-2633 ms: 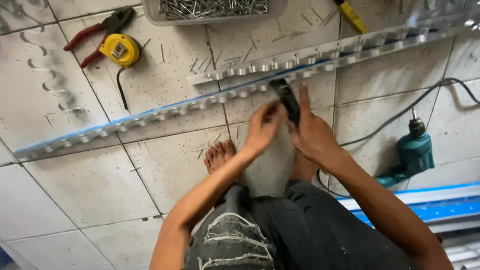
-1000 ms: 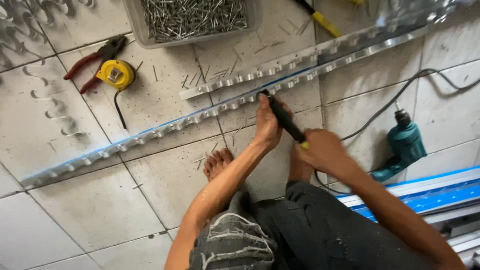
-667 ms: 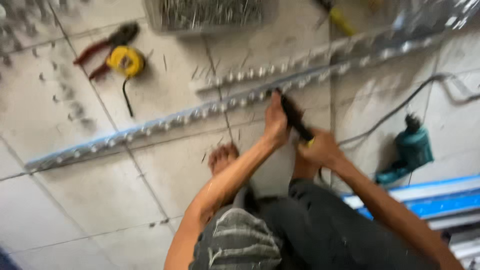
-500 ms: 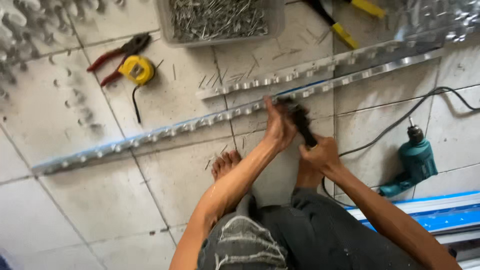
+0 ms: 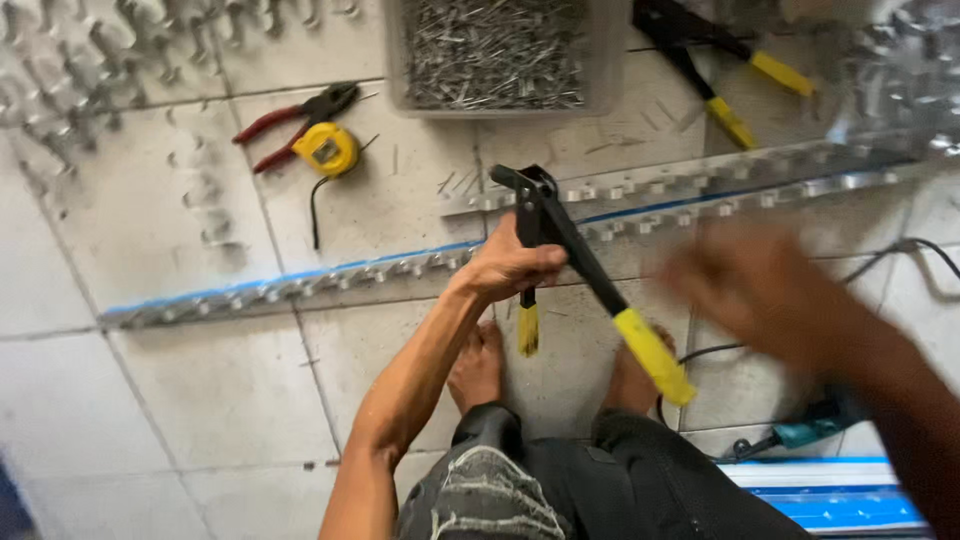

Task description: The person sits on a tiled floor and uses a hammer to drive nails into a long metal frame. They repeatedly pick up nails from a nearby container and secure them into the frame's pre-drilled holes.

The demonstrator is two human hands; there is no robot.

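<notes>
The left hand [image 5: 510,268] is closed around one handle of the black riveting tool [image 5: 545,225], fingers wrapped tight on it; the two yellow-tipped handles now stand spread apart below the fingers. A moment before, both hands were on the tool together. Now the right hand [image 5: 770,295] has come off it and is only a blur to the side; I cannot tell if its fingers are open or closed. I think one squeeze is finished.

The nose of the tool rests at the long metal strip [image 5: 300,285], just above the fingers. Beyond them sit a tray of rivets [image 5: 495,55], a yellow tape measure [image 5: 325,148] and red pliers [image 5: 290,118]. Bare feet [image 5: 478,365] are under the handles, and a teal drill [image 5: 810,432] with its cable lies near.
</notes>
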